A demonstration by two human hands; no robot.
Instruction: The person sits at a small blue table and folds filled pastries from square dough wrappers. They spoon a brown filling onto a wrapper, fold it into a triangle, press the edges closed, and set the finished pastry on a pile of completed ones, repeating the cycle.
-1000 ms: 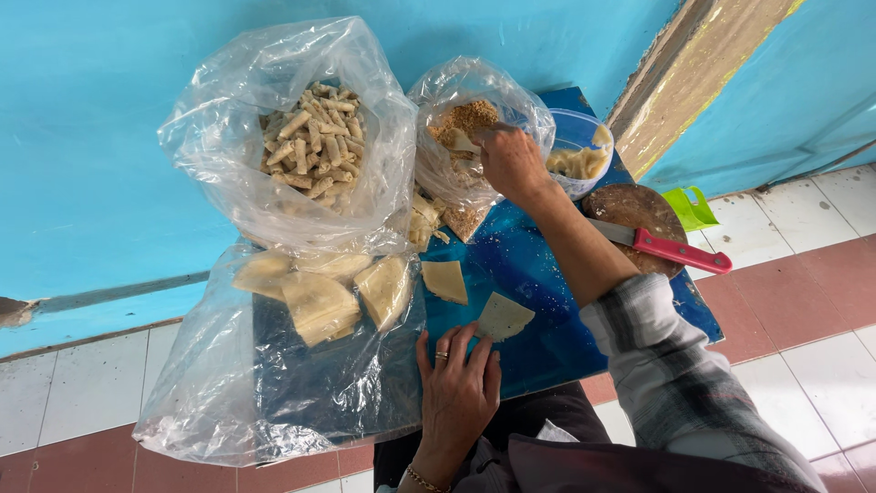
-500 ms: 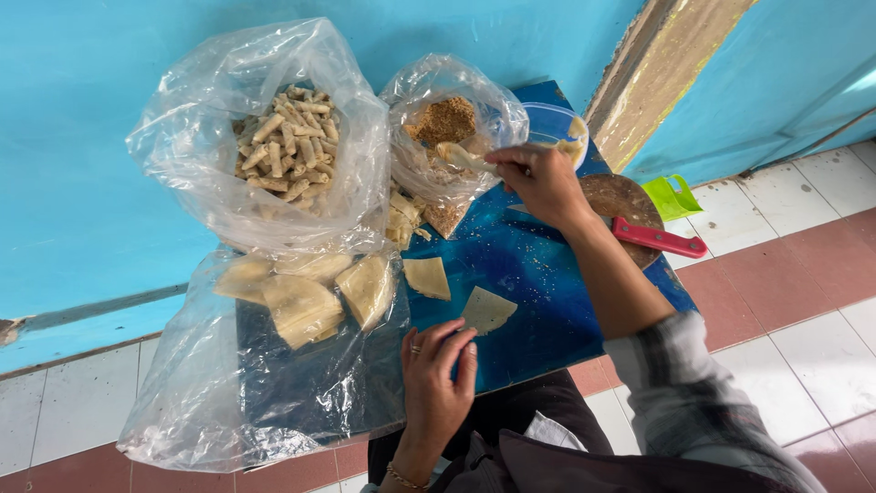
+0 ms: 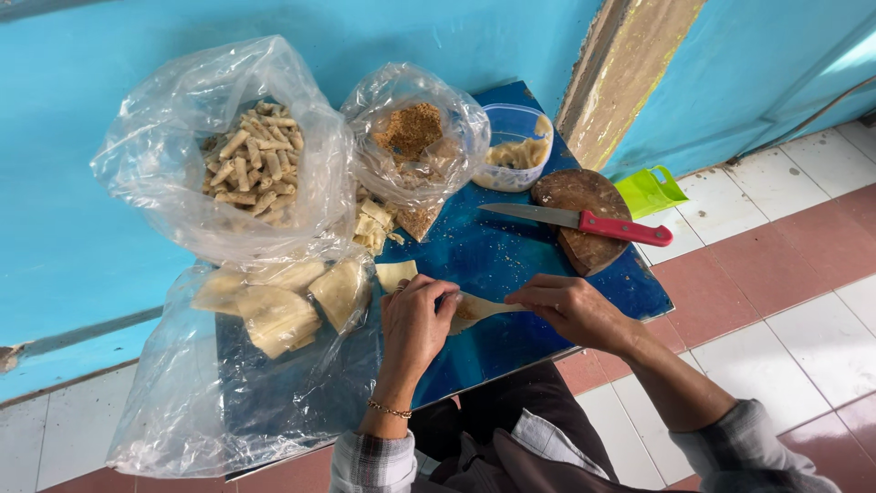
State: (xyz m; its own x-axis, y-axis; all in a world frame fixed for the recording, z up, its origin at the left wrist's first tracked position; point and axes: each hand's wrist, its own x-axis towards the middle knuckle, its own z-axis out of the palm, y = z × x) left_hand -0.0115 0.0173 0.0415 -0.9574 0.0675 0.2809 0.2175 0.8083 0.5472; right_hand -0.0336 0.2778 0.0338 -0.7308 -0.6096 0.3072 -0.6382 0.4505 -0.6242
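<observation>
The left hand [image 3: 415, 319] and the right hand [image 3: 570, 309] meet at the near edge of the blue table [image 3: 511, 256]. Both are partly closed, fingers curled, each pinching one end of a thin pale wrapper sheet [image 3: 479, 309] that lies flat on the tabletop between them; a small brown heap of filling sits on the sheet beside the left fingers. A second wrapper piece [image 3: 395, 274] lies on the table just beyond the left hand.

To the left, an open clear plastic bag [image 3: 274, 310] holds a stack of folded pale wrapper sheets. Right of centre, a round wooden cutting board [image 3: 573, 196] carries a knife with a red handle [image 3: 584, 222], blade pointing left. A green plastic scoop [image 3: 650, 190] rests just beside the board, at the table's right edge.

Farther back stand three containers: at left, a large plastic bag of finished rolls [image 3: 242, 164]; at centre, a smaller bag of brown crumbly filling [image 3: 411, 132]; to its right, a clear plastic tub [image 3: 516, 146] with pale contents, against the blue wall [image 3: 91, 246].
</observation>
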